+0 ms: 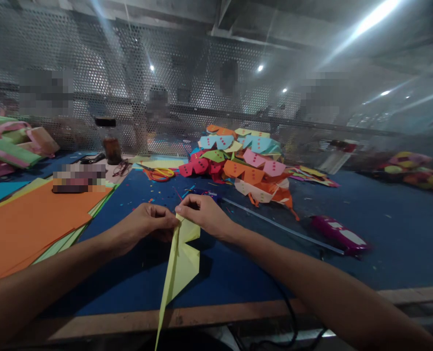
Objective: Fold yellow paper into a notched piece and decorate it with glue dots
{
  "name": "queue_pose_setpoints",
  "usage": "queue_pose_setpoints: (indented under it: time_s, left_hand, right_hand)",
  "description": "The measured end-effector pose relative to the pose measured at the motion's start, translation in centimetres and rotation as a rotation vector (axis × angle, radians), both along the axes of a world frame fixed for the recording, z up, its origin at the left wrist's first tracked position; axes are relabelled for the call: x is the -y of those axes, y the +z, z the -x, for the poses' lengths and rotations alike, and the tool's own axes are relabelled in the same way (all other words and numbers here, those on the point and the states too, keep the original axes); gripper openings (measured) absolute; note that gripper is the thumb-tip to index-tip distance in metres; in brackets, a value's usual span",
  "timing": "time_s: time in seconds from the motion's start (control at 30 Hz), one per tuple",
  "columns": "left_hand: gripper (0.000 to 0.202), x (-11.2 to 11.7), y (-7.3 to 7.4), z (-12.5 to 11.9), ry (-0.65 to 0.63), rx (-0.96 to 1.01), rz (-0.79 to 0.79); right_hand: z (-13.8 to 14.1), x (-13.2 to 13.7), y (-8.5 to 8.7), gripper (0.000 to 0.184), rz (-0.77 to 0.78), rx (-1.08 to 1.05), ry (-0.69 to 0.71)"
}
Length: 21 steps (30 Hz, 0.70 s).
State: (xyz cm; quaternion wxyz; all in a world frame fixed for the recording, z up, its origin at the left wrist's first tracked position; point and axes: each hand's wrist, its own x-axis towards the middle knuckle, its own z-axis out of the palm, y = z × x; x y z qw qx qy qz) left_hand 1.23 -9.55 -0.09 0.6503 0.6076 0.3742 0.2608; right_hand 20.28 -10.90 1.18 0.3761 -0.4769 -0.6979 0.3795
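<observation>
Paper cutout [182,277], one, in two hands [146,222] [206,214]

the yellow paper [181,273] i hold runs off the bottom of my view and hides some fingertips of my left hand [139,226]. the orange sheets [37,224] are cut off at left; the colourful heap [409,168] at right is blurred and cropped.

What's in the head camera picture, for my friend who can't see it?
A person's left hand and right hand pinch the top of a folded yellow paper above a blue tabletop. Beyond them is a pile of colourful cut-paper shapes; orange sheets lie on the left.
</observation>
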Motion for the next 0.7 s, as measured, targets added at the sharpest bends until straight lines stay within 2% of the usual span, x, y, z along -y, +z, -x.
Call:
queue_pose_setpoints:
  time_s: [0.2, 0.5, 0.7]
  left_hand:
    - [0.028, -0.11, -0.14, 0.04, -0.044, -0.053, -0.054]
    - [0.025, 0.01, -0.31, -0.09, -0.039, -0.038, -0.097]
    - [0.024, 0.04, -0.08, -0.05, -0.032, -0.020, -0.074]
  right_hand:
    - [-0.06, -0.14, -0.28, 0.022, -0.042, 0.006, -0.049]
    - [-0.31, -0.01, -0.02, 0.040, 0.026, 0.011, 0.081]
    - [-0.28, 0.04, -0.26, 0.042, 0.030, -0.056, 0.055]
